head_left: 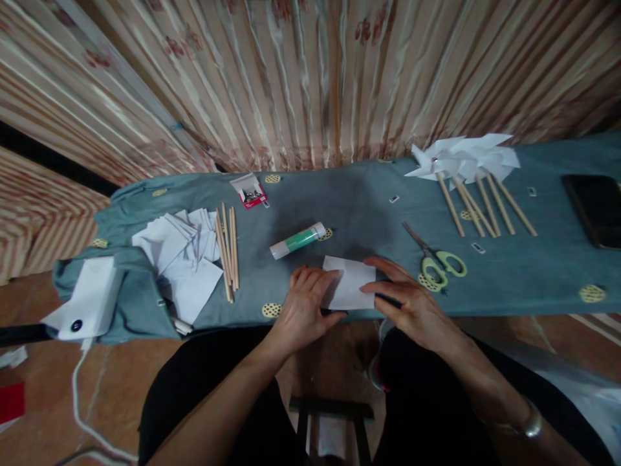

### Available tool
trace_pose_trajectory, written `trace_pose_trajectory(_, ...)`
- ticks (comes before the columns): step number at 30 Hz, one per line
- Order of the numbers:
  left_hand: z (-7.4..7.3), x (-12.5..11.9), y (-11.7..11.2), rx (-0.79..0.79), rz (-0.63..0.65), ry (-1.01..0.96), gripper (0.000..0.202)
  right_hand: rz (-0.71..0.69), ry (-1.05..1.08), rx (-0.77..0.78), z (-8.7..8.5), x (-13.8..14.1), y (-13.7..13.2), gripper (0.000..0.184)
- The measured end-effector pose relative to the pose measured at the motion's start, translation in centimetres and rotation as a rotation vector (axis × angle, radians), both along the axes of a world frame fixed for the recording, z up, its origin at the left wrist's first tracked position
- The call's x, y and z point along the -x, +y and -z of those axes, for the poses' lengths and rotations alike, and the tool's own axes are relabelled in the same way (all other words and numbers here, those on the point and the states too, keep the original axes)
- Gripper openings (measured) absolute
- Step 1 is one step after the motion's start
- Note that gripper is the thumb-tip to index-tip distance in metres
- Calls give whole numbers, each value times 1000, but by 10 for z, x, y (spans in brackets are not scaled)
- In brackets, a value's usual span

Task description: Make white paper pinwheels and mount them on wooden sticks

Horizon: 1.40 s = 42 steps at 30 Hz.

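Observation:
A small white piece of paper (350,288), which looks folded, lies at the table's front edge between my two hands. My left hand (303,301) has its fingers curled over the paper's left edge, the thumb lower down near the table edge. From the other side my right hand (412,301) grips the paper's right edge, its index finger at the top corner and the other fingers spread lower. Just beyond the paper is a glue stick (298,241) with a green label, lying on its side. Green-handled scissors (434,259) lie partly open to the right of my right hand.
Left on the cloth-covered table (524,278) are stacked white paper squares (177,243), several wooden sticks (233,249) and a red-and-white box (249,191) of small metal pieces. Paper pinwheels (468,158) on sticks lie back right, near a dark phone-like object (594,208). A white device (92,298) sits far left.

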<state>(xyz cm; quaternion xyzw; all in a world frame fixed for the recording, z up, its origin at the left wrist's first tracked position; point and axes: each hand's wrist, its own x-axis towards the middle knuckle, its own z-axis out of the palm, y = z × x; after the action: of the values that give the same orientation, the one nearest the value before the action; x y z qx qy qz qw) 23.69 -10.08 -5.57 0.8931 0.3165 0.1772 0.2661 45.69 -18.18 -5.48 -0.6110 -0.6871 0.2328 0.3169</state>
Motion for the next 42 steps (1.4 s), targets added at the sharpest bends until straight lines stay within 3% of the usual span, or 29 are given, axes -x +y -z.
trace_pose_trajectory(9, -4, 2, -1, -8, 17, 41, 61, 105, 205, 51, 4, 7, 28, 14)
trace_pose_trajectory(16, -2, 10, -3, -70, -54, -49, 53, 109, 126, 62, 7, 12, 42, 19)
trace_pose_trajectory(23, -7, 12, -7, -118, -18, -5, 27, 156, 50, -8, 9, 19, 47, 15)
trace_pose_trajectory(30, -8, 15, -2, -77, -56, 7, 27, 217, 4, -54, 13, 24, 49, 15)
trace_pose_trajectory(34, -12, 14, -4, -156, -92, 24, 26, 258, -1, -54, 14, 28, 49, 15)
trace_pose_trajectory(42, -1, 3, -28, -310, 104, 85, 36, 291, -31, -74, 15, 33, 49, 14)
